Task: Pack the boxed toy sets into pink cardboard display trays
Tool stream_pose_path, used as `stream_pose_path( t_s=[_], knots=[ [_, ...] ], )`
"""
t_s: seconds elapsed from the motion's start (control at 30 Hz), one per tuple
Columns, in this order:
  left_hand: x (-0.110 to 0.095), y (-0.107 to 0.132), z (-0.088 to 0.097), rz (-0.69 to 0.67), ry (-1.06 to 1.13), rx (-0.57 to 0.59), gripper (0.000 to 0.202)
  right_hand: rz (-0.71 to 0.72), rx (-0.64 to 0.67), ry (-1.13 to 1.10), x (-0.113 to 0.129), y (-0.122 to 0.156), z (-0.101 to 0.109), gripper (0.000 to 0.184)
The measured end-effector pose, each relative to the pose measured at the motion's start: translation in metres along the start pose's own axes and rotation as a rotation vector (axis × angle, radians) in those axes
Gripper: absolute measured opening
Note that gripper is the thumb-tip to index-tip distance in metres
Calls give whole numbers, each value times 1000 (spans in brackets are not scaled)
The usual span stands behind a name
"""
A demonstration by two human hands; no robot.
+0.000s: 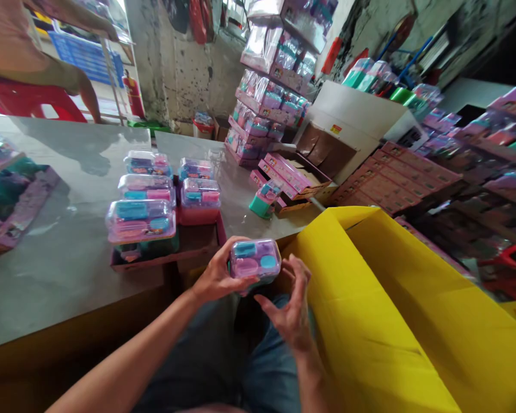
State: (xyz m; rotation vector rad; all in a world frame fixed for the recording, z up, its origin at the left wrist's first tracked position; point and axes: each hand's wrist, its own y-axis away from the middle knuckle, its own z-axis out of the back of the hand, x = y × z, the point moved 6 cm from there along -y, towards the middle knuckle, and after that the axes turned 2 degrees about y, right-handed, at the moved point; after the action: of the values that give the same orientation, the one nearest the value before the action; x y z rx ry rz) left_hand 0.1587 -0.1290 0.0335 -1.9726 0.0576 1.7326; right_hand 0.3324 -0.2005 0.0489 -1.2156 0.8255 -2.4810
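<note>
My left hand [219, 274] is closed around the left side of a small plastic box [262, 252] with a clear lid. Pink, purple and blue pieces show through the lid. Close to the box's right side is my right hand [290, 298], its fingers curved and apart, holding nothing. On the table to the left, a shallow pink display tray [202, 238] carries several similar lidded boxes [144, 221] in two rows. The front right part of that tray shows its bare bottom.
A large open yellow carton [356, 310] stands at my right. Behind it are flat pink trays [290, 175], a single green-based box [264, 198] and a tall stack of filled trays [258, 109]. Another filled tray [21, 215] lies far left. A person [34, 51] sits beyond the table [86, 275].
</note>
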Motion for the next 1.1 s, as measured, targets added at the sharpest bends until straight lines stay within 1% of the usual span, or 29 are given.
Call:
stream_pose_path(
  t_s=[0.07, 0.1, 0.17, 0.2, 0.3, 0.37, 0.4, 0.47, 0.53, 0.6, 0.67, 0.77, 0.83, 0.87, 0.93, 0.97, 1.03, 1.1],
  knots=[
    [-20, -5, -1, -28, -86, 65, 72, -22, 106, -79, -2, -22, 0, 109],
    [-33, -9, 0, -56, -158, 97, 74, -28, 163, -139, -3, -34, -3, 111],
    [-64, -22, 7, -110, -312, 142, 76, -41, 254, -295, -3, -58, -16, 107],
    [-80, -29, 14, -125, -383, 161, 76, -51, 278, -386, -3, -69, -24, 102],
    [-119, -52, 41, -121, -556, 203, 72, -86, 243, -655, -3, -99, -59, 84],
    [-133, -63, 65, -101, -667, 191, 67, -110, 206, -791, -5, -111, -86, 79],
    [-134, -68, 77, -83, -723, 175, 65, -128, 201, -835, -8, -115, -99, 79],
    [-128, -73, 97, -30, -839, 170, 69, -173, 220, -865, -15, -118, -124, 78],
    [-112, -75, 110, 52, -951, 233, 78, -215, 264, -831, -23, -119, -141, 79],
    [-96, -72, 116, 132, -1036, 348, 84, -227, 318, -760, -29, -119, -150, 78],
    [-86, -69, 120, 184, -1100, 440, 87, -204, 362, -660, -33, -121, -154, 80],
    [-82, -68, 127, 214, -1197, 478, 84, -143, 445, -512, -30, -127, -156, 88],
    [-80, -69, 132, 242, -1262, 485, 76, -64, 464, -425, -19, -134, -151, 97],
    [-79, -69, 134, 258, -1292, 488, 71, 4, 442, -363, -9, -138, -146, 99],
    [-78, -70, 137, 272, -1331, 489, 66, 200, 366, -182, 18, -146, -134, 97],
    [-79, -70, 138, 266, -1336, 492, 65, 311, 346, -81, 34, -148, -129, 90],
    [-82, -67, 139, 222, -1310, 500, 63, 501, 365, 95, 65, -147, -128, 68],
    [-89, -62, 143, 142, -1263, 469, 60, 611, 421, 233, 87, -142, -133, 50]
  ],
)
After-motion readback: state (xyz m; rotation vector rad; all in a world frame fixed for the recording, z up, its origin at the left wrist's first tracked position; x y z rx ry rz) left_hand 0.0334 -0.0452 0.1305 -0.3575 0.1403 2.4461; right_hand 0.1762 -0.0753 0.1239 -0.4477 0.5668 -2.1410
